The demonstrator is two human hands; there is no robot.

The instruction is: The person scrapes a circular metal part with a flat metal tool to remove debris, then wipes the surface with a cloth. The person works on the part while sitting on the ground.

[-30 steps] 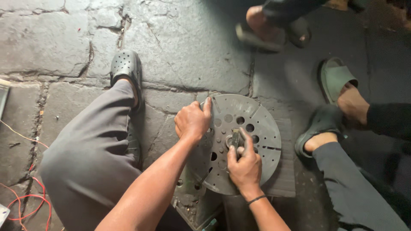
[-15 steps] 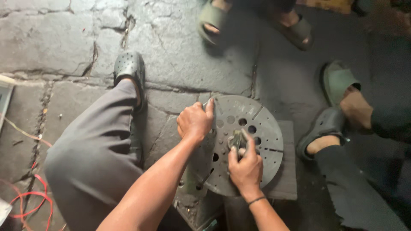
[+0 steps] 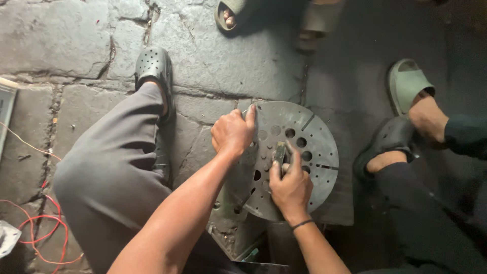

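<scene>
A round grey metal disc (image 3: 309, 137) with several holes and slots lies on a dark block on the stone floor. My left hand (image 3: 232, 133) grips the disc's left rim, thumb up against its edge. My right hand (image 3: 290, 183) rests on the disc's middle, fingers closed around a small dark metal tool (image 3: 279, 152) that stands at the hub. A dark band circles my right wrist.
My left leg in grey trousers with a black perforated clog (image 3: 153, 68) is at left. Another person's foot in a black clog (image 3: 388, 142) and a green slide (image 3: 406, 83) sit at right. More sandalled feet (image 3: 231, 12) at top. Red wire (image 3: 35, 228) lies lower left.
The view has shifted slightly, so the disc sits a little lower and the feet at the top moved left. Both hands keep the same hold on the disc and tool.
</scene>
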